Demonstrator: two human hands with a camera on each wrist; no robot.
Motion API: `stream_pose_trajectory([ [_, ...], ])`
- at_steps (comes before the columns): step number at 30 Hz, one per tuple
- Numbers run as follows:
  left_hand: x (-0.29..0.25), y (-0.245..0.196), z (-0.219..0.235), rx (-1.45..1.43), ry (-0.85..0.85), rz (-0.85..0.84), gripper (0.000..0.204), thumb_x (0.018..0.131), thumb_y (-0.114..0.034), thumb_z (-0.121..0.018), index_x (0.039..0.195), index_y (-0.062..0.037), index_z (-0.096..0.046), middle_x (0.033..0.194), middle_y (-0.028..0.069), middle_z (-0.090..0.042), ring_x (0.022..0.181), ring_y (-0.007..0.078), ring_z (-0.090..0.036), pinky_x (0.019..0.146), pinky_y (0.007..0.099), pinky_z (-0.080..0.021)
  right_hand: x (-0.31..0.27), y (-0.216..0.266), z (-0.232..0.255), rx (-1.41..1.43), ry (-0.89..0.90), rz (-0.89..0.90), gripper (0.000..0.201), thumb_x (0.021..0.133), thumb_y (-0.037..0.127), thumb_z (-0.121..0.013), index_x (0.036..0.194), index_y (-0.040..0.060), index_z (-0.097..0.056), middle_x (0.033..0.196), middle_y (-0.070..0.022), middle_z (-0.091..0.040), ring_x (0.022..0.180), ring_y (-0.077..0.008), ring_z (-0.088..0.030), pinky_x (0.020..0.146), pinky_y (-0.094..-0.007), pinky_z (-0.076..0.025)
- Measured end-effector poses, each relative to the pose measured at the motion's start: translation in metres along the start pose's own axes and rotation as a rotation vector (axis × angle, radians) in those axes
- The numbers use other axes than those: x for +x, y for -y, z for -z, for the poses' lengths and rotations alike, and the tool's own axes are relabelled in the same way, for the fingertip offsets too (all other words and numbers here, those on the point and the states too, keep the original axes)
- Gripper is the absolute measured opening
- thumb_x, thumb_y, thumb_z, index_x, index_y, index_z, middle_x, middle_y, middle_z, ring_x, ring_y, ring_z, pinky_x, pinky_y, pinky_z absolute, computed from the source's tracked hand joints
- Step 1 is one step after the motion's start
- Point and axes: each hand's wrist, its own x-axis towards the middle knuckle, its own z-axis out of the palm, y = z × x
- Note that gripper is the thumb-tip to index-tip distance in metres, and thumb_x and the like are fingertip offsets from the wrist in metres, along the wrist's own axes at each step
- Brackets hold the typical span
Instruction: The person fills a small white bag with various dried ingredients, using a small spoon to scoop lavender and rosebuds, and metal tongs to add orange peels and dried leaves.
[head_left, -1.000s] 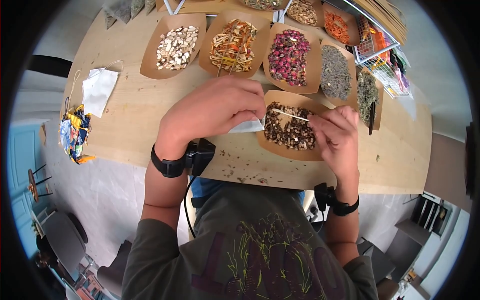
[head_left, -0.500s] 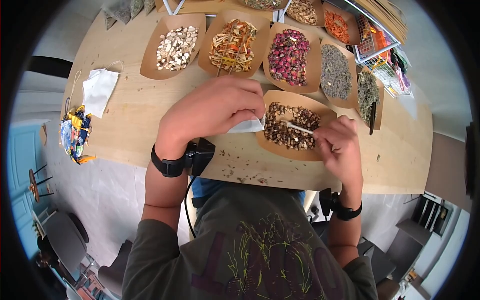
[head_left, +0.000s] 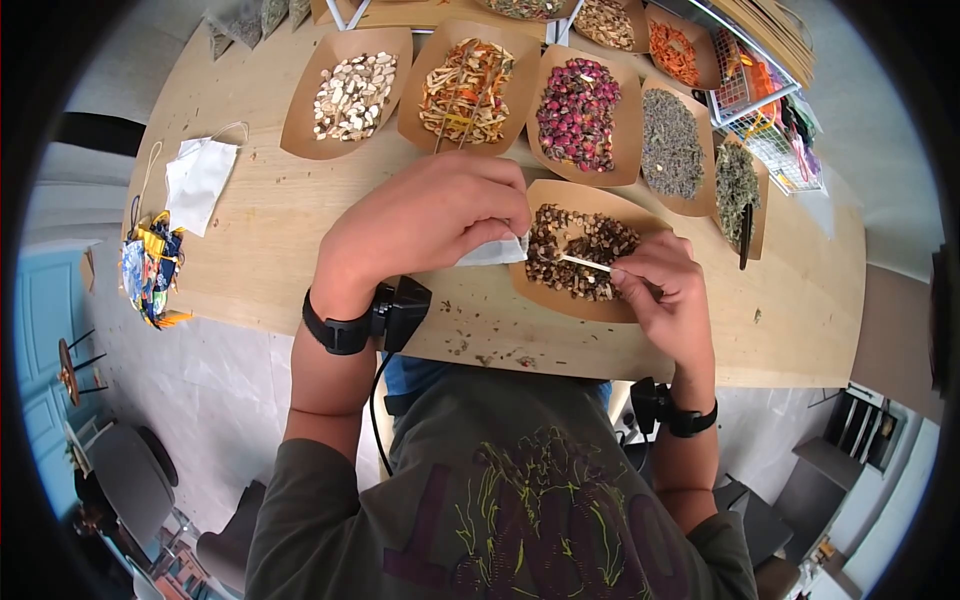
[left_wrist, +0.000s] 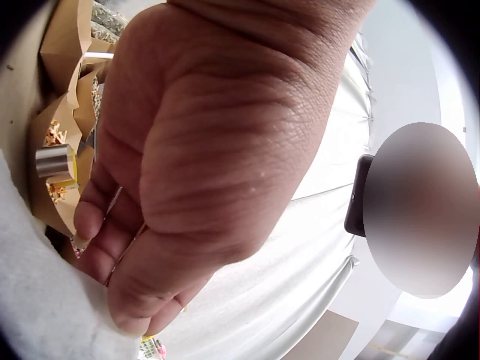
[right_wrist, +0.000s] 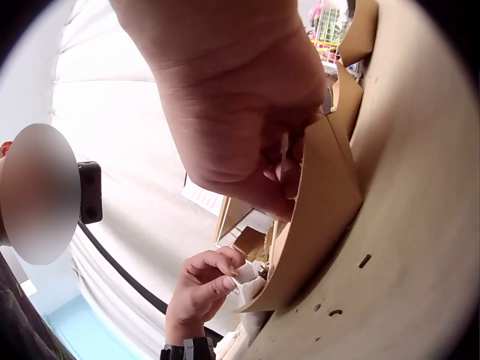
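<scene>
As I watch over the link, with 12 o'clock pointing away from the wearer, the right hand (head_left: 668,300) has come down from the height it held a second ago and now sits at 4 o'clock of the paper tray (head_left: 578,307) nearest the body. Thumb and fingers pinch a pale, slender utensil (head_left: 587,264), its far end aimed at 9 o'clock among the dark brown pieces (head_left: 603,236); whether anything rests on that end I cannot tell. At 9 o'clock of the tray, the left hand (head_left: 430,215) keeps the place it had, a narrow pinch on the rim of a white pouch (head_left: 490,252), whose mouth lies right by the tray's edge, touching or just apart, I cannot say which. By my reading, the drop puts the work at the brown pieces, the pouch held steady and the utensil not over its mouth. A tray of rosebuds (head_left: 580,115) stands at 12 o'clock, one of orange-and-cream slices with tongs (head_left: 438,143) leaning in it at 11. Stray crumbs (head_left: 490,357) dot the tabletop (head_left: 330,265) toward 7 o'clock, and a second white pouch (head_left: 200,182) lies flat, well apart, between 9 and 10.
</scene>
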Motion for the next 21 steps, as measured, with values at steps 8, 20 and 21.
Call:
stream_pose_trajectory([
  [8, 0.001, -0.001, 0.0, 0.005, 0.014, -0.006, 0.011, 0.092, -0.005, -0.08, 0.101, -0.0038, -0.074, 0.104, 0.0085, -0.071, 0.095, 0.0348, -0.07, 0.083, 0.0439, -0.056, 0.017, 0.023, -0.005, -0.096, -0.065, 0.097, 0.014, 0.082, -0.001, -0.084, 0.094, 0.0066, -0.082, 0.086, -0.0038, -0.074, 0.089, -0.0255, -0.064, 0.088, -0.0402, -0.043],
  [20, -0.001, -0.002, 0.0, 0.002, 0.006, -0.006, 0.01, 0.092, -0.005, -0.079, 0.1, -0.0039, -0.074, 0.105, 0.0079, -0.071, 0.095, 0.0348, -0.07, 0.083, 0.044, -0.056, -0.006, 0.001, 0.031, -0.37, -0.075, 0.018, 0.016, 0.079, -0.003, -0.08, 0.093, 0.0051, -0.08, 0.084, -0.0054, -0.071, 0.086, -0.0289, -0.06, 0.085, -0.0409, -0.043],
  [21, -0.001, -0.001, 0.0, 0.012, 0.004, -0.007, 0.01, 0.092, -0.005, -0.079, 0.1, -0.004, -0.074, 0.105, 0.0076, -0.071, 0.095, 0.0346, -0.07, 0.083, 0.0439, -0.056, -0.009, 0.001, 0.031, -0.378, -0.026, 0.009, 0.015, 0.079, -0.003, -0.08, 0.092, 0.0052, -0.08, 0.083, -0.0052, -0.071, 0.085, -0.029, -0.06, 0.085, -0.041, -0.042],
])
